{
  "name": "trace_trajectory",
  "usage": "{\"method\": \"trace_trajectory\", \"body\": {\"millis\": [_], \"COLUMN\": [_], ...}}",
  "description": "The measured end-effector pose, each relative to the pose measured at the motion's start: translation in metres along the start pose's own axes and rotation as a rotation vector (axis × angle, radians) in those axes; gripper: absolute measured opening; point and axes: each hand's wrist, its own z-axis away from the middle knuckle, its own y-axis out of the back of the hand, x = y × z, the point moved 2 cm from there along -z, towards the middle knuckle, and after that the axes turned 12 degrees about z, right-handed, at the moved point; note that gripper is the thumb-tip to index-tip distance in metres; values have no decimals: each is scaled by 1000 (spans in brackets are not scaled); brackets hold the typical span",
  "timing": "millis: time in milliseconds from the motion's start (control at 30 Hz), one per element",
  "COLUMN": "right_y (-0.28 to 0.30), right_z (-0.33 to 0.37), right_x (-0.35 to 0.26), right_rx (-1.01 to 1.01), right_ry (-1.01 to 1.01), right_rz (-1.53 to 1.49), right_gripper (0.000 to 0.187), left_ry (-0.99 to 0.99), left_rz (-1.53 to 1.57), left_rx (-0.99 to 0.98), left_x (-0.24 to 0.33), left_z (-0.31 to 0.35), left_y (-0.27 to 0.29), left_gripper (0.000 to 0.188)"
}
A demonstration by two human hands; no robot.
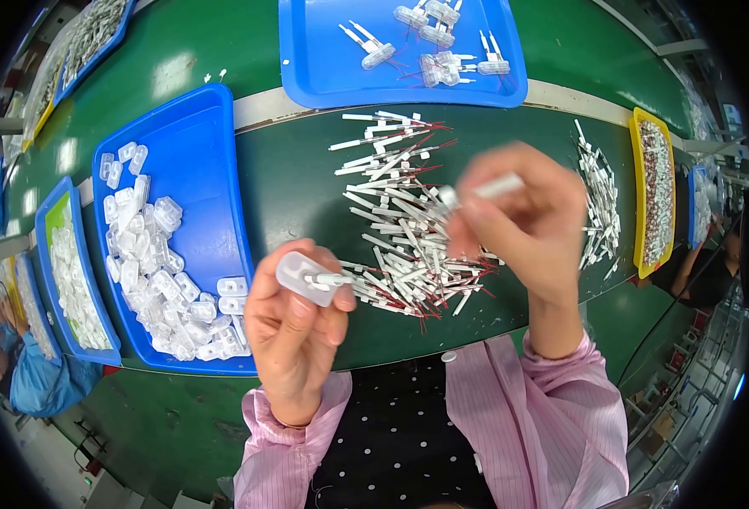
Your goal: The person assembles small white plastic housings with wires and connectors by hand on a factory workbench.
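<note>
My left hand (283,343) is closed around a clear plastic housing (292,273), held up between thumb and fingers, with a short white piece sticking out of its right side. Smeared by motion, my right hand (531,222) pinches a slim white stick (500,186) with a small white block at its left end. Beneath and between the hands lies a heap of white sticks with thin red wires (408,212). A blue tray of clear plastic housings (196,148) stands to the left of my left hand.
At the far side, another blue tray (323,72) bears several housings with white sticks fitted. A second heap of white sticks (599,208) lies to the right, beside a yellow tray (642,265) of small parts. On the left stands a green-lined blue tray (109,356), near a person in blue (52,377).
</note>
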Motion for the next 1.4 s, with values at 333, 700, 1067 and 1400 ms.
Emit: {"method": "trace_trajectory", "body": {"millis": [333, 700, 1067, 1400], "right_y": [-8, -12, -22, -32], "right_z": [31, 44, 48, 53], "right_x": [-6, -25, -29, -28], "right_rx": [17, 57, 132, 194], "right_ry": [338, 511, 553, 807], "right_rz": [111, 437, 492, 609], "right_gripper": [21, 22, 22, 23], "left_ry": [22, -40, -123, -143], "left_rz": [7, -68, -217, -218], "left_rx": [-139, -102, -173, -175], "left_x": [-17, -18, -15, -16], "left_z": [5, 11, 12, 10], "left_y": [-8, -10, -6, -4], "left_gripper": [30, 33, 38, 38]}}
